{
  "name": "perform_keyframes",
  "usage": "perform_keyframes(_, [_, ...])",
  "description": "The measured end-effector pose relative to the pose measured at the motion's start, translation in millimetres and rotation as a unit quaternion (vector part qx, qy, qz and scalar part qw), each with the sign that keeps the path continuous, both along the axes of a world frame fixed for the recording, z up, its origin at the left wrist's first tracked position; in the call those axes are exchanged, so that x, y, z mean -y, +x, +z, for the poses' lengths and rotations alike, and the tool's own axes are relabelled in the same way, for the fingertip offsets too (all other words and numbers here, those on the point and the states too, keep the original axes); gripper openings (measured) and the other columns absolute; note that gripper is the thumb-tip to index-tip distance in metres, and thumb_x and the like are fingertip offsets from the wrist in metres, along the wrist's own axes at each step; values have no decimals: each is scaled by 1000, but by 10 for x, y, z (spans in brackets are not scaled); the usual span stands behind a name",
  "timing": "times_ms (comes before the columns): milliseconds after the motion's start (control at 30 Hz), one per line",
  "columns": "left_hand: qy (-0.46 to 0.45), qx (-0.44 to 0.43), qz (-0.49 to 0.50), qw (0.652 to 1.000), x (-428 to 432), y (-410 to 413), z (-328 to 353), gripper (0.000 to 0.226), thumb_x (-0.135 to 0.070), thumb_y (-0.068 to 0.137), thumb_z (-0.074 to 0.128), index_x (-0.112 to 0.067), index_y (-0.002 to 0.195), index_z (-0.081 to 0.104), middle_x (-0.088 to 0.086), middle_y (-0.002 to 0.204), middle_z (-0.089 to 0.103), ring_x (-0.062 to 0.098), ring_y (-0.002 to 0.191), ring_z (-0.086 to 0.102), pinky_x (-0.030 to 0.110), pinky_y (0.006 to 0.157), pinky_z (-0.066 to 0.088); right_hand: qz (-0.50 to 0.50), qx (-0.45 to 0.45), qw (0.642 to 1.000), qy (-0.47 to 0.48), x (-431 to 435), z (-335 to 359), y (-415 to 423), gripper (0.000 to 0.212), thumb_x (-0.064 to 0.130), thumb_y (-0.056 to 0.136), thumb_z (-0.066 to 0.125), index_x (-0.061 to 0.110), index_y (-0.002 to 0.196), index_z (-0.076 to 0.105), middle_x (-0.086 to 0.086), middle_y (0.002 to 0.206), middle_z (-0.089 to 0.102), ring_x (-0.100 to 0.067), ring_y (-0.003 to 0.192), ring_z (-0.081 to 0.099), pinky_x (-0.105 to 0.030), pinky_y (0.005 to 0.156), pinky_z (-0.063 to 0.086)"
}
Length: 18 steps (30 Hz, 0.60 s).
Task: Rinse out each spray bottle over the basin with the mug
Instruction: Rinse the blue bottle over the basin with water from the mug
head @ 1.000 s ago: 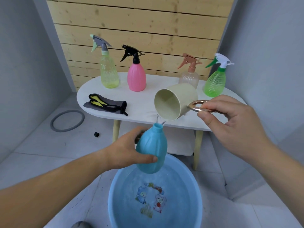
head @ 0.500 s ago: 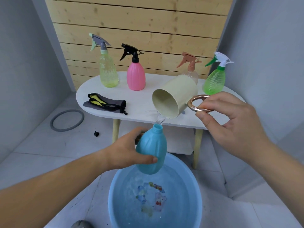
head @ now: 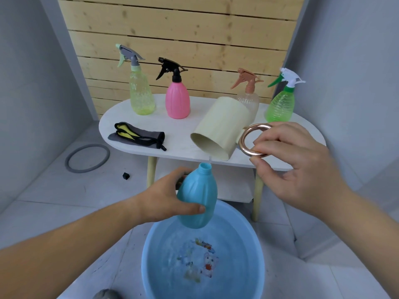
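Left hand [head: 164,201] wraps round the blue bottle [head: 197,199], thumb across its front, fingers behind; bottle is upright w/ cap off, open neck up, held over the near-left part of the blue basin [head: 258,251]. Right hand [head: 295,169] pinches the copper ring handle [head: 255,140] of the cream mug [head: 222,128] btwn thumb & fingers. Mug is tipped steeply, mouth down & toward the left, its lower lip just above the bottle neck; a thin trickle of water shows btwn lip & neck. Basin sits on the floor in front of the tabletop [head: 172,137], has water in it, surface rippled, cartoon print on the bottom blurred by it.

On the tabletop, back row left to right: yellow-green spray bottle [head: 141,98], pink spray bottle [head: 177,100], clear spray bottle w/ tan trigger [head: 250,93] partly hidden behind the mug, green spray bottle [head: 280,104]; all 4 upright, triggers on. Grey & yellow gloves [head: 138,135] lie near the front-left edge. On the floor to the left: grey ring [head: 87,158] & a small black cap [head: 125,175], apart from each other
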State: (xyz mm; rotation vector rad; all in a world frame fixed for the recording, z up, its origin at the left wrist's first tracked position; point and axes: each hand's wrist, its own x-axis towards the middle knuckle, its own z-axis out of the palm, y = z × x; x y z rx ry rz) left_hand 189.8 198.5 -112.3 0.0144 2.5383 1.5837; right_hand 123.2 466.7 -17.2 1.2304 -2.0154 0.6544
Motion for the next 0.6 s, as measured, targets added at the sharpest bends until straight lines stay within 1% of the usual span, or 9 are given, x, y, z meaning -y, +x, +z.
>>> perform_keyframes(167, [4,0,1,1000,2,-5,-3,86,-51,54,90,-39,130,52,-16,119,66,3,113,64,34,95,59,5,-16,1000,21,14,-62,0,16,15,88,65,3,88,74,-10,92,66,-32,97,60,-32,94,46])
perform_keyframes(233, [6,-1,1,1000,0,-7,-5,86,-51,54,90,-38,130,52,-16,118,66,3,113,64,34,95,59,-1,37,999,-12,59,-109,29,11,14,87,67,6,88,74,-6,92,66,-25,94,62,-28,90,47])
perform_keyframes(300, [5,1,4,1000,2,-6,-16,86,-52,54,89,-38,130,52,-17,117,66,3,113,64,33,94,59,-18,156,984,-83,129,-155,84,5,15,88,69,15,88,73,6,89,66,-8,87,63,-16,84,45])
perform_keyframes(333, [2,1,6,1000,7,-4,-23,86,-52,54,89,-39,130,52,-17,117,66,3,113,64,33,94,59,-26,235,965,-116,161,-191,90,7,16,89,69,21,86,72,10,85,67,-3,83,62,-13,80,45])
perform_keyframes(367, [-1,2,8,1000,13,0,-35,85,-52,54,89,-39,129,52,-17,116,66,3,112,64,32,94,59,-38,317,938,-137,183,-241,81,11,17,91,69,22,82,72,11,80,68,-3,79,63,-16,77,46])
perform_keyframes(400, [-3,3,10,1000,17,10,-54,84,-51,55,89,-38,129,52,-17,115,67,4,111,64,32,93,59,-53,389,908,-146,194,-312,60,14,19,92,68,20,78,72,6,76,70,-8,77,64,-23,75,50])
perform_keyframes(467, [-11,9,12,1000,29,42,-122,81,-44,61,93,-35,130,52,-16,115,66,4,110,64,32,92,59,-72,492,854,-153,203,-483,21,19,22,93,66,14,79,75,-5,77,73,-24,80,67,-42,84,57])
perform_keyframes(500, [-13,14,13,1000,30,70,-171,80,-41,63,94,-33,130,52,-14,116,66,4,110,64,31,91,59,-77,535,825,-163,209,-579,22,21,23,94,65,12,80,75,-9,78,73,-26,78,68,-47,88,56])
perform_keyframes(600, [-19,24,18,999,24,156,-343,83,-48,57,91,-33,128,52,-14,115,66,4,110,64,32,92,59,-101,639,743,-172,246,-915,35,24,22,95,64,3,84,74,-11,73,70,-19,73,64,-40,84,58])
